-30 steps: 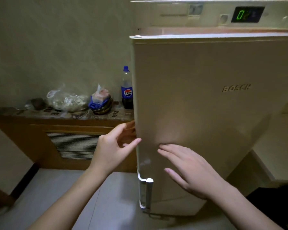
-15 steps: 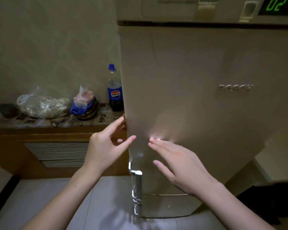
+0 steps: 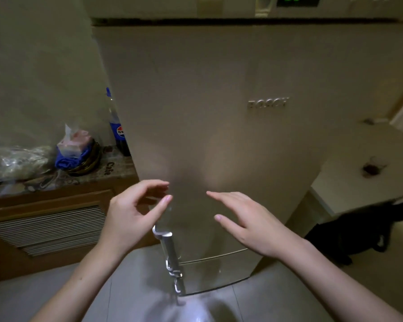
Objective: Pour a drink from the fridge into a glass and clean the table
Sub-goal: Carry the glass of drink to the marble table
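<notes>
A tall beige fridge (image 3: 219, 112) fills the middle of the view, its door closed flush under the top panel. A metal handle (image 3: 169, 247) runs down its left edge, low down. My left hand (image 3: 130, 214) hovers just left of the door, fingers curled apart, holding nothing. My right hand (image 3: 247, 221) is spread flat in front of the door face, a little off it, empty. A cola bottle (image 3: 118, 126) with a blue cap stands on the counter beside the fridge, half hidden by the door edge.
A wooden cabinet (image 3: 47, 219) with a patterned top stands at the left, carrying a clear plastic bag (image 3: 12, 159) and a small bowl with blue cloth (image 3: 79, 154). A pale table (image 3: 358, 173) and a dark bag (image 3: 363, 231) sit at the right.
The fridge door has swung shut. Both hands have come off the door and drawn back slightly. The view has shifted left to right across the fridge.
</notes>
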